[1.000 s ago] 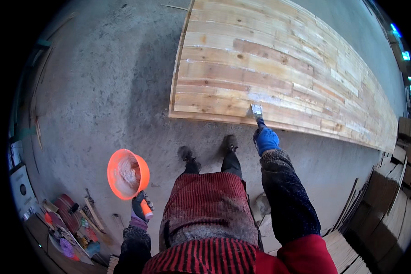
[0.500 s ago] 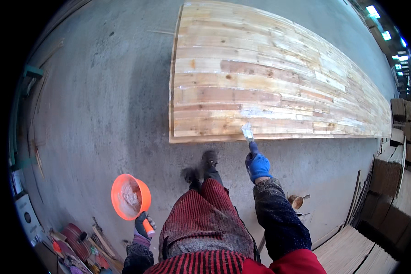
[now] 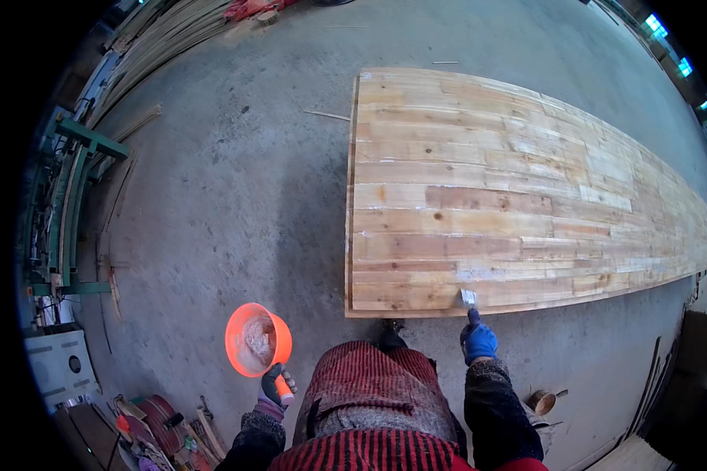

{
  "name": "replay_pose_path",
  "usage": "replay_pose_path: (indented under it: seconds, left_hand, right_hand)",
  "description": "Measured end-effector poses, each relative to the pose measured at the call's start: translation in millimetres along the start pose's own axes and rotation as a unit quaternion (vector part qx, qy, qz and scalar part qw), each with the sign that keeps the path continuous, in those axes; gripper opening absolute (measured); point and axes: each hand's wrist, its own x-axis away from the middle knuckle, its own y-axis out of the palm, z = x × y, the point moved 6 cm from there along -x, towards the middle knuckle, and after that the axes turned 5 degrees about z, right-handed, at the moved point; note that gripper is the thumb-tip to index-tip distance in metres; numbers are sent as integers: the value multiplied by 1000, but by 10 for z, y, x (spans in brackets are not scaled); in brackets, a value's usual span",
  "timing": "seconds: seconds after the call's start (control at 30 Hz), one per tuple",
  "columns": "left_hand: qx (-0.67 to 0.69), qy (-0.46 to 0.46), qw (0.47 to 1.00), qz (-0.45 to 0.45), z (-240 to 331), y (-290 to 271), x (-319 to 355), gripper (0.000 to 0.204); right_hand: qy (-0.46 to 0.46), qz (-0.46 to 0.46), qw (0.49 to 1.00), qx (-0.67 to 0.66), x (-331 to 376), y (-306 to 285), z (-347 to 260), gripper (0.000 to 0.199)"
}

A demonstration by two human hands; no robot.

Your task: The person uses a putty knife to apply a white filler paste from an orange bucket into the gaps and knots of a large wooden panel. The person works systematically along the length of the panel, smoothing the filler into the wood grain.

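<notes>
Gripping a scraper (image 3: 470, 300) – blade at the wooden panel's (image 3: 448, 173) near edge, contact too small to tell – blue-gloved right hand (image 3: 478, 341) has its fingers wrapped round the handle. Whitish smear (image 3: 483, 275) on the wood just beyond the blade. Left hand (image 3: 278, 382), dark glove, is closed round the handle of an orange pot (image 3: 283, 336), tipped, pale paste (image 3: 257, 337) inside, held left of the panel's near corner. Farther out: concrete floor (image 3: 212, 204), small round container (image 3: 541, 402) at right, green metal frame (image 3: 72, 220) far left.

Paste (image 3: 256, 339) in bowl (image 3: 283, 339) — left of panel (image 3: 479, 212).
</notes>
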Motion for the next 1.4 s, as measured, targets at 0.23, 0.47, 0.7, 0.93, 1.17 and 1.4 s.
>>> replay_pose_path:
  seconds: [0.23, 0.47, 0.7, 0.93, 1.17, 1.4]
  left_hand:
    - [-97, 37, 995, 10, 707, 311, -143, 21]
    - [-129, 34, 991, 18, 1772, 1313, -422, 27]
    - [-294, 163, 933, -131, 3208, 1856, -1050, 19]
    - [-398, 302, 851, -159, 3963, 2103, -1066, 23]
    - [-433, 278, 828, -223, 4375, 2606, -1174, 27]
    - [-481, 158, 829, -236, 4582, 3426, -1763, 25]
  right_hand:
    - [10, 13, 988, -152, -44, -367, -503, 43]
    - [61, -113, 793, -596, -302, -634, -2280, 48]
    - [-8, -307, 709, -635, 262, -1006, -5023, 47]
    - [15, -231, 759, -609, -75, -538, -6072, 48]
    - [70, -308, 626, -713, -501, -764, -6280, 53]
    - [75, -281, 593, -751, -1399, -997, -6229, 50]
